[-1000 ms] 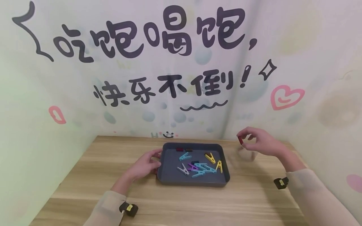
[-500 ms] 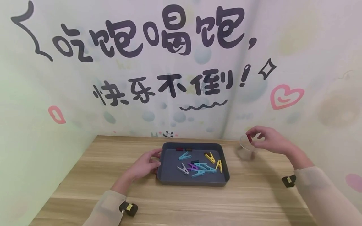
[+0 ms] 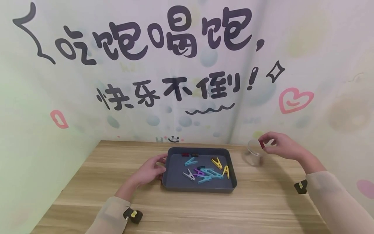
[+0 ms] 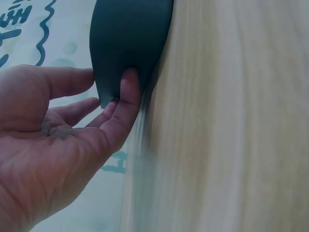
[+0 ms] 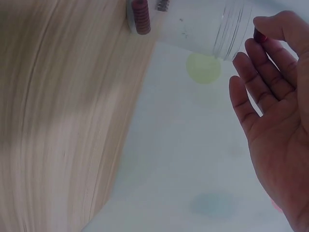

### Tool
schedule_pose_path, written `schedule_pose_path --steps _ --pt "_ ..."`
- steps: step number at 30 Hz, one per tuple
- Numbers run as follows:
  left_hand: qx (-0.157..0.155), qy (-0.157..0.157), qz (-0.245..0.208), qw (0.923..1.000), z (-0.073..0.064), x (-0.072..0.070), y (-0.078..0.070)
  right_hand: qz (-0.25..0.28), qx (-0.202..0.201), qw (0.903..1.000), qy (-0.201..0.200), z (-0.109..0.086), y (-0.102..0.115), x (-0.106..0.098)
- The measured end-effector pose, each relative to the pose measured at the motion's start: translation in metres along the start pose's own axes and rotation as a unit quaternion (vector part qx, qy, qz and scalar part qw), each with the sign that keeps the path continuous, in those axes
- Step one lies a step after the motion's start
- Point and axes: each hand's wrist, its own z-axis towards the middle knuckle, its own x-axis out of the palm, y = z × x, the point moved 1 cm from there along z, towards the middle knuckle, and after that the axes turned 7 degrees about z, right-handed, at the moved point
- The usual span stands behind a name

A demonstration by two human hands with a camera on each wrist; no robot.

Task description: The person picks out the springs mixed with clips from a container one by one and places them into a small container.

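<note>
My right hand pinches a small red spring between thumb and fingertips, beside the mouth of a clear jar. In the right wrist view, a red spring and a dark spring are inside the jar near its bottom. My left hand rests its relaxed fingers and thumb against the left wall of a dark grey tray. Inside the tray lie a red spring, dark springs, and blue clothespins with yellow clothespins, a grey one and a purple one.
The tray and jar stand on a wood-grain table. Directly behind them rises a printed wall cloth with large dark characters. Another wall surface borders the table's right side.
My right hand has moved right with the red spring, from left of the jar across its mouth to its right side. The left hand and tray have stayed in place.
</note>
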Motion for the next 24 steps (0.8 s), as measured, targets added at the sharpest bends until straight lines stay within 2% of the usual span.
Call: schedule_pose_path --steps 8,15,24 --pt "0.001 0.003 -0.002 1.0000 -0.0001 -0.0010 -0.0006 -0.007 0.013 0.9998 0.009 0.0033 -0.0033 -0.0002" --pt "0.007 0.004 -0.005 1.0000 0.0007 0.0002 -0.0022 0.020 0.033 0.9992 0.010 0.0037 -0.0063 0.0014" --pt "0.002 0.006 -0.010 0.9999 -0.0006 -0.0005 -0.0018 0.035 0.013 0.9993 0.004 0.0048 -0.0004 0.0025"
